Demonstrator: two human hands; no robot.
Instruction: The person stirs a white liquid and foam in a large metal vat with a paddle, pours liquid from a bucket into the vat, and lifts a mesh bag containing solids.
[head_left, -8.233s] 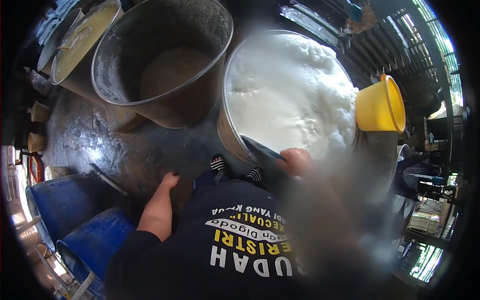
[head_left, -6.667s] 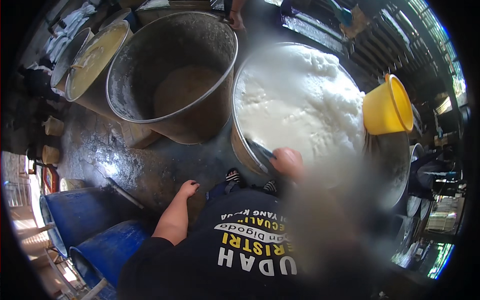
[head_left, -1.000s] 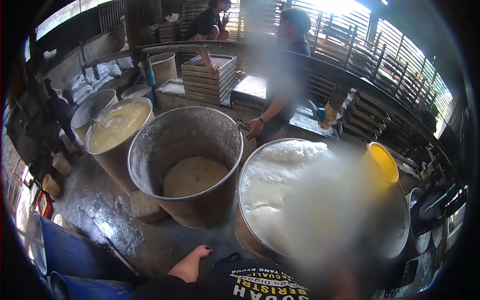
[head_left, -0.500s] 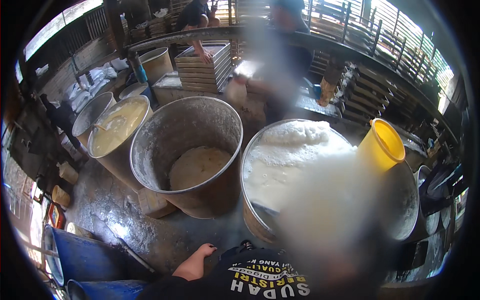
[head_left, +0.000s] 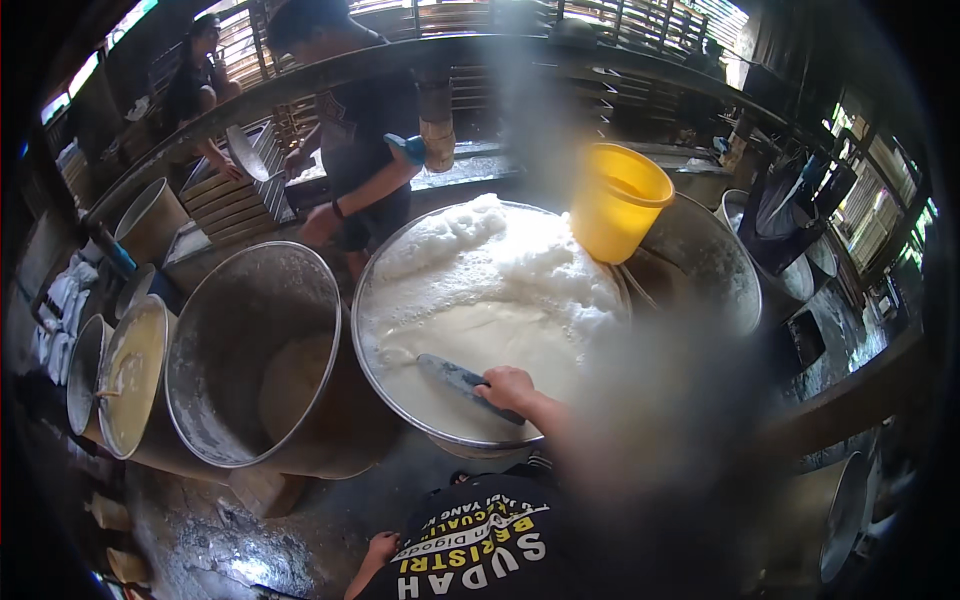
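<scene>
My right hand is closed around the near end of a flat dark-grey paddle. The paddle slants across the near part of a wide metal-rimmed vat, and its far end meets the pale liquid. Thick white foam covers the vat's far half. Low at my left side hangs my left hand, with nothing visible in it and its fingers loosely apart. A grey haze over the lens hides part of my right forearm.
A yellow bucket rests at the vat's far right rim. To the left stand a deep vat with pale residue and a drum of yellowish liquid. Beyond a wooden rail, one person holds a round ladle; another stands by slatted crates.
My view has swung right. My right hand and the paddle now show clearly over the foamy vat. The person across the rail has turned toward the crates; my left hand stays low.
</scene>
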